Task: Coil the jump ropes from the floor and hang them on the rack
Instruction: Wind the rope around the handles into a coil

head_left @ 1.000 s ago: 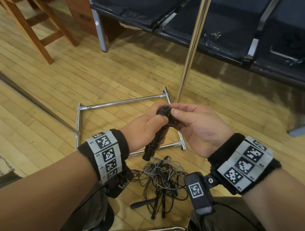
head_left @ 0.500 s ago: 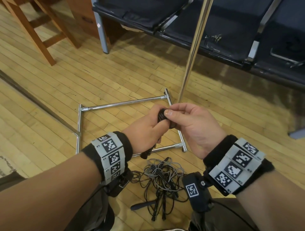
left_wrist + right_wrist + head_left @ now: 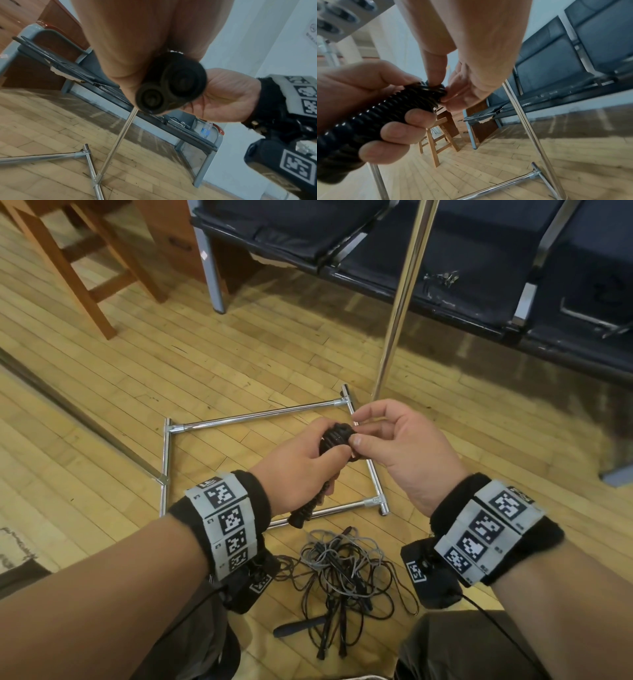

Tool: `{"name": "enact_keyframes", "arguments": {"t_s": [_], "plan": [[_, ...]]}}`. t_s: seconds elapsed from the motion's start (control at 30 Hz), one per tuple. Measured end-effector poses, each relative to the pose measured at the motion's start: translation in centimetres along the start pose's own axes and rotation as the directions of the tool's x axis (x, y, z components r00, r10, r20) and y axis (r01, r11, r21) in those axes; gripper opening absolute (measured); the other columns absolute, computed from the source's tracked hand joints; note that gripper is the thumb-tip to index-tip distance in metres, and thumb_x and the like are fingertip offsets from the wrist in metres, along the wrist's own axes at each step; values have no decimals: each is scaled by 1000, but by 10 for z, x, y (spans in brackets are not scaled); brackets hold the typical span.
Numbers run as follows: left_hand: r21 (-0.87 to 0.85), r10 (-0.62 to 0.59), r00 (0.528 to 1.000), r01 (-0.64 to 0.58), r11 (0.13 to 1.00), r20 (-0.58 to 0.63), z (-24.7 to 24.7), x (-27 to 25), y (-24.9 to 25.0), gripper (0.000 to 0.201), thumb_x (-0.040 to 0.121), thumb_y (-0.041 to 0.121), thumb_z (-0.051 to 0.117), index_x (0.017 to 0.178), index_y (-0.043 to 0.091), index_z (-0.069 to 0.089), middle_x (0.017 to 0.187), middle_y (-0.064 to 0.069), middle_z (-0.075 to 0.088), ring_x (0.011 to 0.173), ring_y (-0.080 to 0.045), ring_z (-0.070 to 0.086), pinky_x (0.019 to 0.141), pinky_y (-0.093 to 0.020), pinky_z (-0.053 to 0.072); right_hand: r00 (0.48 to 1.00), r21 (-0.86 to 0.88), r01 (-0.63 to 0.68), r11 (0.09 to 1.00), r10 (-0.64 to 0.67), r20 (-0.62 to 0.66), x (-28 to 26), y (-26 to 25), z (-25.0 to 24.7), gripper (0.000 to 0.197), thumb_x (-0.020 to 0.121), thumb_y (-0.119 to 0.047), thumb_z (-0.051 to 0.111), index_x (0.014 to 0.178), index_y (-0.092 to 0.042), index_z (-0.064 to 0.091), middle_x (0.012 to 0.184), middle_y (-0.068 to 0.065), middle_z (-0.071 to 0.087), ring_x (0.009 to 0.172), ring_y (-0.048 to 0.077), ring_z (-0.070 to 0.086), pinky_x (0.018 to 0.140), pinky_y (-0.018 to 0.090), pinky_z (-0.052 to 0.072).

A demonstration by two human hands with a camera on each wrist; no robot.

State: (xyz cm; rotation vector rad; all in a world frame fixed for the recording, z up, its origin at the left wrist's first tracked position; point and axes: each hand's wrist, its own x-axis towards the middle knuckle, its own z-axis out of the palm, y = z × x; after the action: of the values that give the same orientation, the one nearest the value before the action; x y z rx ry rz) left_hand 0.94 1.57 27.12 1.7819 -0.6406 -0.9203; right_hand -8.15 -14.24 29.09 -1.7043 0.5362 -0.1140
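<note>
- Clearly, the left hand (image 3: 301, 460) is clenching a pair of black ribbed plastic jump-rope handles (image 3: 334, 440) side by side, fingers wrapping the middle of the shafts; the left wrist view is showing both round butt ends (image 3: 171, 86) poking out below the palm.
- Meanwhile the right hand (image 3: 400, 453) is pinching at the top end of the same handles, thumb (image 3: 435, 67) and fingertips meeting just above the left hand's grip; what it is pinching there, cord or cap, is too hidden to tell.
- Judging by the ridges, the handles are looking stiff, light and easy to keep from slipping, so taking them around the ribbed middle seems sound.
- Below the grip and nearer the person, a tangled heap of thin grey and black cords with more dark handles (image 3: 346, 570) is lying on the pale wooden plank floor (image 3: 102, 412), touching nothing held.
- That cord is likely handling as limp, light and snag-prone; probably it is best lifted by a handle and fed through the fingers loop by loop rather than grabbed as a bunch.
- Beyond the grip, the chrome tube rack base (image 3: 239, 419) is resting on the floor, with its upright chrome pole (image 3: 397, 302) rising just past the right hand.
- Whether the held handles' own cord is already wound is not visible.
- Hanging is not yet done.
</note>
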Motion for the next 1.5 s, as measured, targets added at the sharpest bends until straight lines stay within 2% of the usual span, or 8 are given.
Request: {"name": "enact_keyframes", "arguments": {"t_s": [0.17,0.27,0.4,0.83,1.1,1.2,1.37,1.5], "plan": [[349,76,995,-49,936,-63,1,1,-3,26,105,41,55,127,36,42,78,2,68,55,-3,61,47,-24,53,999,-173,-8,985,2,-36,0,0,1,25,92,-14,73,111,-28,68,90,3,71,81,18,67,81,46,60],[411,94,994,-61,910,-61,3,2,-4,26,105,41,56,124,34,39,78,4,65,52,3,59,41,-15,40,998,-166,-42,985,35,-44,-1,2,2,29,93,-11,71,116,-28,67,91,2,74,79,16,71,78,39,63],[431,103,993,-69,900,-56,3,3,-5,31,102,42,62,122,34,39,80,5,65,58,5,62,43,-13,41,997,-119,-76,990,74,-29,-1,1,2,29,94,-8,69,117,-25,64,91,5,74,70,15,70,71,34,61],[546,52,990,27,838,-129,-12,7,-8,30,98,55,61,116,34,49,92,8,67,79,-12,64,64,-32,46,997,101,-58,993,52,59,-9,-16,3,28,89,4,63,112,-12,63,66,2,59,59,18,52,57,33,46],[589,78,981,42,807,-177,-10,11,-8,26,87,56,63,100,34,56,79,9,65,66,-8,62,50,-25,40,981,353,-192,916,188,47,-8,-8,8,30,93,8,61,120,-5,61,77,10,69,66,19,62,59,33,52],[616,58,980,72,784,-189,-10,12,-11,28,87,59,64,86,33,54,77,9,64,68,-7,59,53,-28,38,970,415,-244,877,214,117,-10,-6,13,24,99,2,55,122,-4,59,73,9,67,62,18,58,55,31,46],[661,57,991,37,749,-120,-2,11,-10,19,92,43,64,91,27,54,81,4,65,75,-20,62,62,-35,50,958,265,-269,926,227,177,-19,-11,21,20,102,-6,52,121,-3,60,64,3,52,52,12,39,48,26,28],[621,93,991,-16,784,-92,0,8,-5,21,93,38,62,113,29,63,82,6,66,78,-20,63,68,-37,55,990,49,-110,993,105,98,-28,-28,22,21,97,-1,53,107,-15,66,60,1,46,49,8,37,46,18,33]]}}
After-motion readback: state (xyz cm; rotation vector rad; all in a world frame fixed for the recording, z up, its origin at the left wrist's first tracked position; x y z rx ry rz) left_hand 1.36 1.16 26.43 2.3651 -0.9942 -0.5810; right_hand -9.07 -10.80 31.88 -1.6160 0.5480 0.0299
